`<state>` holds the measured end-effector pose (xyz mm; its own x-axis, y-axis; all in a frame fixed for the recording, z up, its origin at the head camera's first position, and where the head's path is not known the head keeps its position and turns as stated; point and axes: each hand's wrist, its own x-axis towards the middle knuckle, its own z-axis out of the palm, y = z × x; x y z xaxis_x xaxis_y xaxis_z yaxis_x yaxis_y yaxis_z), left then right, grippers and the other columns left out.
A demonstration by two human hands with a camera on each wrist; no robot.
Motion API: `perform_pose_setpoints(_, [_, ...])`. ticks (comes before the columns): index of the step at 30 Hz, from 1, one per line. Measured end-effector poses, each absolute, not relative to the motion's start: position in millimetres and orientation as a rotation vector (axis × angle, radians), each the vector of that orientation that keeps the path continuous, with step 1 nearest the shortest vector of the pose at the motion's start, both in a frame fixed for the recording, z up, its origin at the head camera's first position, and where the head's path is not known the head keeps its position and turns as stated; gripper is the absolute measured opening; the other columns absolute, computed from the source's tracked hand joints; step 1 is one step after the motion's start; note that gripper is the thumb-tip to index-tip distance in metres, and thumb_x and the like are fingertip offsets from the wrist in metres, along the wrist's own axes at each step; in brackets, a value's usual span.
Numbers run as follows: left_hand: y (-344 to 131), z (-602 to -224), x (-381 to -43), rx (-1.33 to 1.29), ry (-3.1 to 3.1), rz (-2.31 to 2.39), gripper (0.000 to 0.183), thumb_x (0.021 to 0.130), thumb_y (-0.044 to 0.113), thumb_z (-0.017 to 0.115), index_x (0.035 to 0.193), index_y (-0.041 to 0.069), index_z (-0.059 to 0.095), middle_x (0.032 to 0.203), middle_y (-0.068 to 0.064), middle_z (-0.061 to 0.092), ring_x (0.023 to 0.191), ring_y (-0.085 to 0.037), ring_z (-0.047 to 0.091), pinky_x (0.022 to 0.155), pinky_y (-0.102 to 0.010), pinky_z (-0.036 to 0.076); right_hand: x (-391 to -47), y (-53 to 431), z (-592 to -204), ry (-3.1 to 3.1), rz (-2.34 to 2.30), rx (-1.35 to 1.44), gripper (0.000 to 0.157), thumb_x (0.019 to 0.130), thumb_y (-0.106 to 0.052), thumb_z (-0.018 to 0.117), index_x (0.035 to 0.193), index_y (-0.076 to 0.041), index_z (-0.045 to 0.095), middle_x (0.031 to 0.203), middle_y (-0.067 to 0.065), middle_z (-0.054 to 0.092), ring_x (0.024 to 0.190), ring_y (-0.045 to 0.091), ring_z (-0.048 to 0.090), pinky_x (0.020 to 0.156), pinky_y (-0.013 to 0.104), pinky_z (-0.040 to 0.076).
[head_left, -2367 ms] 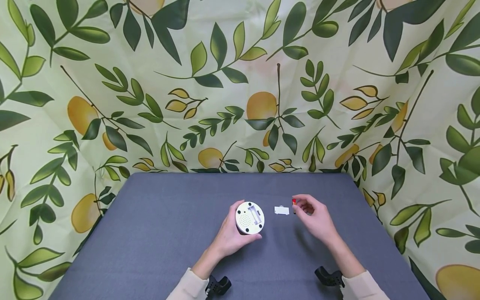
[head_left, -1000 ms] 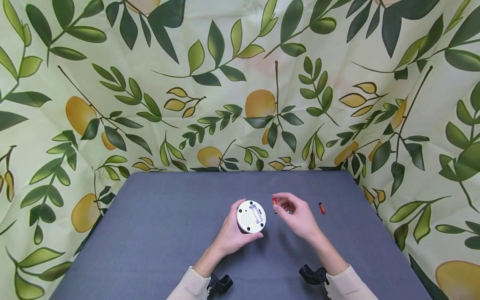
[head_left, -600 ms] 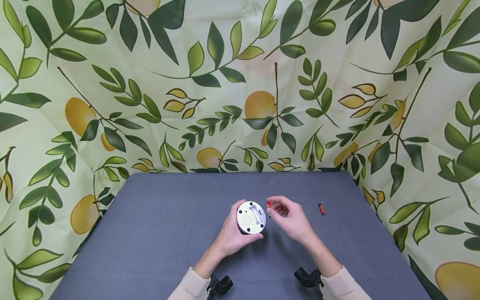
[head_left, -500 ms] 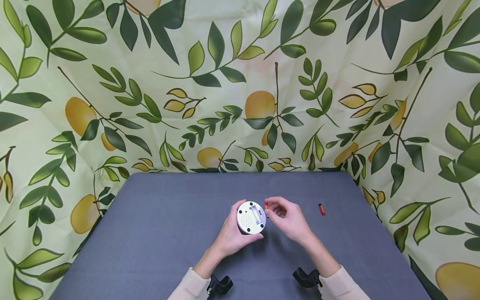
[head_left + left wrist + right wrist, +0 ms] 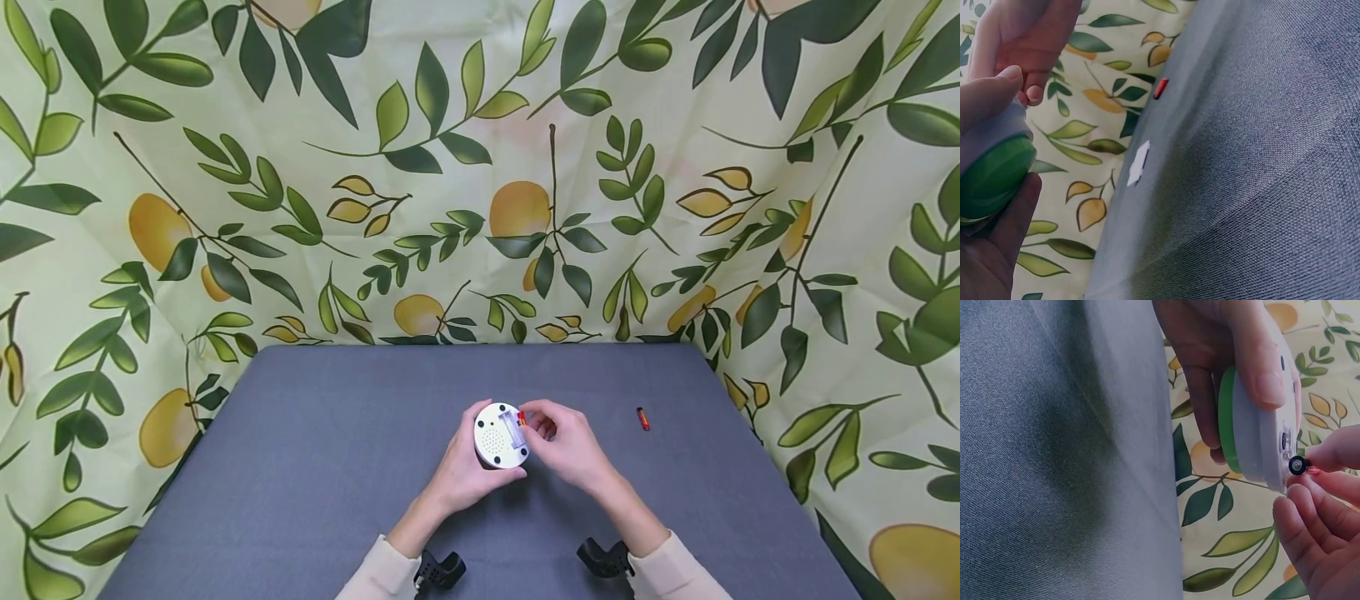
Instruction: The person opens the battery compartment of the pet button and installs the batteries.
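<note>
My left hand (image 5: 461, 471) grips a round white device (image 5: 492, 440) by its sides, with its flat bottom facing up. That bottom has dark feet, a patch of small holes and an uncovered battery compartment (image 5: 512, 429). In the left wrist view its other side is green (image 5: 997, 175). My right hand (image 5: 566, 442) pinches a small red battery (image 5: 521, 418) between thumb and fingers, right at the compartment's edge. The battery's black end (image 5: 1298, 465) with a metal contact shows in the right wrist view, close against the device.
A second red battery (image 5: 643, 418) lies on the grey cloth-covered table (image 5: 337, 467), to the right of my right hand. The white battery cover (image 5: 1139, 164) lies on the table in the left wrist view; my right hand hides it in the head view. A leaf-patterned cloth (image 5: 450, 208) hangs behind.
My right hand has carried the battery leftward from beside the cover to the device's compartment. The second battery came into sight as the hand moved off. The left hand and device stayed nearly still.
</note>
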<state>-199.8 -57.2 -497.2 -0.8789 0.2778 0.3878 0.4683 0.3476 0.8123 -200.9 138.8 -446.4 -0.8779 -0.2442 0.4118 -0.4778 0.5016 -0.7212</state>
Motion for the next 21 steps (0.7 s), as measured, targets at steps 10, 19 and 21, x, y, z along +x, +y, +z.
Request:
perform_pose_setpoints(10, [-56.8, -496.5, -200.7, -0.689, -2.424, -1.525, 0.1, 0.065, 0.043, 0.086, 0.143, 0.022, 0.026, 0.128, 0.003, 0.052, 0.11, -0.015, 0.052, 0.092, -0.037, 0.042, -198.1, 130.5, -442.7, -2.574, 1.106, 0.595, 0.023, 0.08, -0.008, 0.073, 0.102, -0.008, 0.069, 0.076, -0.011, 0.054, 0.066, 0.005, 0.05, 0.059, 0.021, 0.046])
perform_pose_setpoints(19, [-56.8, -497.4, -200.1, -0.715, -2.426, -1.523, 0.098, 0.067, 0.043, 0.084, 0.143, 0.018, 0.027, 0.127, 0.001, 0.052, 0.11, -0.016, 0.052, 0.092, -0.037, 0.042, -197.5, 127.6, -444.7, -2.59, 0.903, 0.606, 0.018, 0.079, -0.011, 0.071, 0.097, -0.012, 0.071, 0.075, -0.013, 0.052, 0.066, 0.004, 0.048, 0.061, 0.021, 0.043])
perform_pose_setpoints(21, [-56.8, -497.6, -200.2, -0.717, -2.426, -1.516, 0.098, 0.067, 0.043, 0.084, 0.143, 0.016, 0.027, 0.127, 0.0, 0.053, 0.109, -0.016, 0.052, 0.091, -0.037, 0.042, -197.3, 127.8, -444.9, -2.586, 0.909, 0.609, 0.018, 0.079, -0.011, 0.071, 0.097, -0.012, 0.071, 0.075, -0.013, 0.052, 0.066, 0.005, 0.049, 0.06, 0.021, 0.043])
